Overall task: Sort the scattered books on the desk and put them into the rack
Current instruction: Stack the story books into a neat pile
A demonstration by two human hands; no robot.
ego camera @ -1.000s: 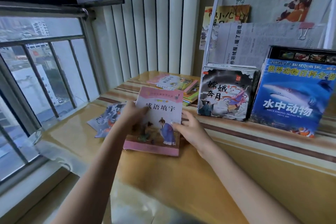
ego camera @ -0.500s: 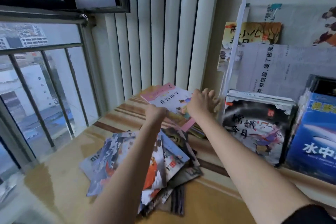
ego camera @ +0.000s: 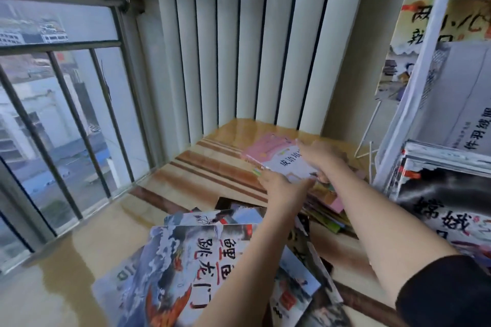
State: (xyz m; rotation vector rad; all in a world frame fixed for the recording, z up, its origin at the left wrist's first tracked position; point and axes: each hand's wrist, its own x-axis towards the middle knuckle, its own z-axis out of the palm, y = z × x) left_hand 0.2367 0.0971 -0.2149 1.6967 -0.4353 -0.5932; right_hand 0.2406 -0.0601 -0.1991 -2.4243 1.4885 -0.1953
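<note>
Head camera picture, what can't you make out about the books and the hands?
- Pink-covered book: title partly hidden by the right hand, which is motion-blurred.
- Colourful stack of books beneath it: covers hidden by both forearms.
- Left hand: fingertips blurred at the book's edge.
- White metal rack: cut off by the right edge.

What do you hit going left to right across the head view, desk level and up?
Barred window → white vertical blinds → pink book under both hands → white wire rack holding books.
</note>
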